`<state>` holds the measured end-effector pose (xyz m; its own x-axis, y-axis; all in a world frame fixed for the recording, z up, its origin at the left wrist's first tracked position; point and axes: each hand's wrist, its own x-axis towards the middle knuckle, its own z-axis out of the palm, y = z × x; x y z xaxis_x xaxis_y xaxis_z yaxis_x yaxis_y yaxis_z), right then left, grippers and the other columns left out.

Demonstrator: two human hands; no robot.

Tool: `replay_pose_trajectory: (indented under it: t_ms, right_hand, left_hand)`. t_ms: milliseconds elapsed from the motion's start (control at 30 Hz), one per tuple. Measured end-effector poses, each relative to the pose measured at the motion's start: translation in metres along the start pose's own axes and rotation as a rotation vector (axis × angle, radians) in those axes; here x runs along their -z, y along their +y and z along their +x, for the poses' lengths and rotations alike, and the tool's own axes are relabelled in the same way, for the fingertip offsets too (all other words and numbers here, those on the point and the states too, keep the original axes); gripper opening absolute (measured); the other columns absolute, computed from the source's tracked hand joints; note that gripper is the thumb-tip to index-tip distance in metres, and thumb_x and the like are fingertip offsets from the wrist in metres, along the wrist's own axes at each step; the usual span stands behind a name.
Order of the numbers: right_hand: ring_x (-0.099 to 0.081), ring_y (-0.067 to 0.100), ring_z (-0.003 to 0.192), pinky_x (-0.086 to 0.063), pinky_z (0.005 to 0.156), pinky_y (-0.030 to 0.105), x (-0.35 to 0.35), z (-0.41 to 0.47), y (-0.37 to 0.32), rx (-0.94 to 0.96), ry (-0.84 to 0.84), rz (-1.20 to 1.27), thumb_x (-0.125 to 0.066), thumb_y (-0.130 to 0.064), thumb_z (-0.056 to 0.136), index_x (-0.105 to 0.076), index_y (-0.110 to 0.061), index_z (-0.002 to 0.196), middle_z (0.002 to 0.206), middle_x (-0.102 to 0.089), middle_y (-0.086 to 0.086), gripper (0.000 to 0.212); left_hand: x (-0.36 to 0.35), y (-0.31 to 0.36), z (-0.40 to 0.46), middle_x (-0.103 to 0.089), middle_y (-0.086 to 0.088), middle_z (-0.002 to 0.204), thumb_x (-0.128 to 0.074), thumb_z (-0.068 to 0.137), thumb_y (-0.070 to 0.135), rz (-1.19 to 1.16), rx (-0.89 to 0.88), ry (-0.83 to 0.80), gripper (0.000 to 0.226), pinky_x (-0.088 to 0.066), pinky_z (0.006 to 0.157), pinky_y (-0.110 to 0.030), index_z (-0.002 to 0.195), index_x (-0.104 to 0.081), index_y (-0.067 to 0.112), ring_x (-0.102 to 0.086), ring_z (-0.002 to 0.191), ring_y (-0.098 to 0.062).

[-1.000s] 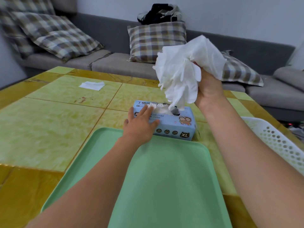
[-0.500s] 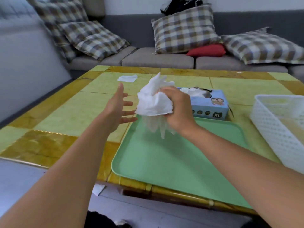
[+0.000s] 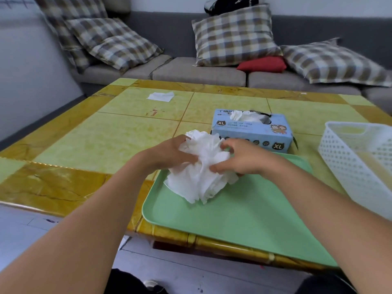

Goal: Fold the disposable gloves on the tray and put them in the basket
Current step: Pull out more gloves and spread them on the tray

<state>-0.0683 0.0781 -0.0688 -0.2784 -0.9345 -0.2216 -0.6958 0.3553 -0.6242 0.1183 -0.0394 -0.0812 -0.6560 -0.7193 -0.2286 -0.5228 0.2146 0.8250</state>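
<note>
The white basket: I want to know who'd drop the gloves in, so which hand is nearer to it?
The right hand is nearer: the basket sits on its outer side. The left hand grips the far side of the gloves.

Both forearms reach forward, hands close together: the left hand (image 3: pixel 169 154) and the right hand (image 3: pixel 239 160) each grip with curled fingers.

bare green tray (image 3: pixel 244 213) near side, glove box (image 3: pixel 252 132) blocking behind, white basket (image 3: pixel 347 166) at right
</note>
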Motion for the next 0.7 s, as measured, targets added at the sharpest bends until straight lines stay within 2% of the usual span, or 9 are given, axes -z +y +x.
replay_pose_trajectory:
  t_ms: [133, 233, 300, 367, 433, 500, 533, 600, 700]
  right_hand:
    - [-0.068, 0.022, 0.108, -0.059, 0.089, 0.038, -0.044, 0.021, 0.003, 0.100, 0.054, 0.516, -0.083, -0.009, 0.078, -0.062, -0.020, 0.128, 0.124, -0.068, 0.001, 0.055]
    - [-0.071, 0.015, 0.096, -0.059, 0.078, 0.029, -0.060, 0.025, -0.004, 0.139, 0.052, 0.706, -0.079, -0.002, 0.083, -0.065, -0.028, 0.114, 0.110, -0.074, -0.002, 0.044]
    - [-0.070, 0.017, 0.098, -0.058, 0.082, 0.033, -0.048, 0.025, -0.007, 0.101, -0.005, 0.597, -0.077, -0.005, 0.084, -0.064, -0.027, 0.116, 0.110, -0.073, -0.003, 0.041]
    - [-0.064, 0.018, 0.111, -0.056, 0.090, 0.034, -0.027, 0.023, -0.006, 0.062, 0.021, 0.402, -0.077, -0.012, 0.083, -0.060, -0.023, 0.129, 0.122, -0.067, -0.006, 0.050]
    - [-0.055, 0.015, 0.116, -0.048, 0.092, 0.032, -0.006, 0.009, -0.011, 0.040, 0.277, 0.329, -0.073, -0.017, 0.084, -0.057, -0.024, 0.134, 0.129, -0.056, -0.008, 0.053]
    - [-0.056, 0.010, 0.101, -0.046, 0.086, 0.029, 0.000, -0.006, -0.019, 0.227, 0.560, 0.316, -0.072, -0.019, 0.084, -0.064, -0.025, 0.115, 0.119, -0.058, -0.006, 0.032]
    - [-0.056, 0.007, 0.090, -0.046, 0.080, 0.026, -0.001, -0.014, -0.026, 0.336, 0.518, 0.275, -0.077, -0.025, 0.082, -0.067, -0.025, 0.103, 0.110, -0.062, -0.007, 0.024]
    - [-0.057, 0.002, 0.075, -0.046, 0.068, 0.021, -0.017, -0.021, -0.032, 0.415, 0.232, 0.060, -0.087, -0.046, 0.071, -0.072, -0.026, 0.092, 0.093, -0.065, -0.013, 0.033]
    - [-0.061, 0.007, 0.074, -0.043, 0.065, 0.026, -0.046, -0.006, -0.018, 0.378, 0.123, -0.220, -0.090, -0.042, 0.069, -0.078, -0.023, 0.089, 0.080, -0.067, -0.012, 0.030]
  left_hand:
    - [0.008, -0.003, -0.003, -0.054, 0.007, 0.137, -0.084, 0.079, 0.025, 0.246, -0.026, -0.065, 0.084, -0.051, 0.100, -0.038, 0.149, -0.037, 0.029, -0.057, 0.120, -0.020]
    - [0.012, -0.014, -0.005, -0.060, 0.006, 0.132, -0.086, 0.075, 0.040, 0.279, -0.028, -0.025, 0.082, -0.052, 0.099, -0.042, 0.144, -0.045, 0.022, -0.060, 0.117, -0.020]
    - [0.013, -0.018, -0.006, -0.064, 0.006, 0.125, -0.083, 0.065, 0.062, 0.261, -0.017, 0.019, 0.087, -0.054, 0.096, -0.043, 0.136, -0.053, 0.023, -0.063, 0.112, -0.019]
    - [0.010, -0.022, 0.000, -0.062, 0.002, 0.132, -0.077, 0.056, 0.077, 0.312, 0.006, 0.068, 0.105, -0.053, 0.098, -0.043, 0.141, -0.050, 0.021, -0.061, 0.116, -0.022]
    - [0.005, -0.023, 0.006, -0.059, -0.001, 0.138, -0.077, 0.065, 0.073, 0.393, 0.013, 0.109, 0.103, -0.050, 0.096, -0.038, 0.146, -0.046, 0.018, -0.058, 0.119, -0.025]
    - [0.001, -0.020, 0.010, -0.062, -0.003, 0.128, -0.077, 0.075, 0.064, 0.436, 0.002, 0.148, 0.086, -0.047, 0.083, -0.032, 0.140, -0.051, 0.014, -0.060, 0.110, -0.025]
    - [-0.001, -0.017, 0.012, -0.065, -0.004, 0.117, -0.077, 0.076, 0.061, 0.435, -0.019, 0.161, 0.074, -0.045, 0.074, -0.029, 0.129, -0.058, 0.013, -0.061, 0.100, -0.024]
    - [-0.002, -0.014, 0.015, -0.064, -0.006, 0.089, -0.076, 0.079, 0.057, 0.422, -0.044, 0.197, 0.048, -0.037, 0.057, -0.027, 0.092, -0.062, 0.013, -0.056, 0.073, -0.020]
    - [0.000, -0.009, 0.013, -0.056, -0.005, 0.071, -0.063, 0.088, 0.061, 0.312, -0.012, 0.218, 0.054, -0.034, 0.054, -0.031, 0.072, -0.053, 0.011, -0.050, 0.062, -0.021]
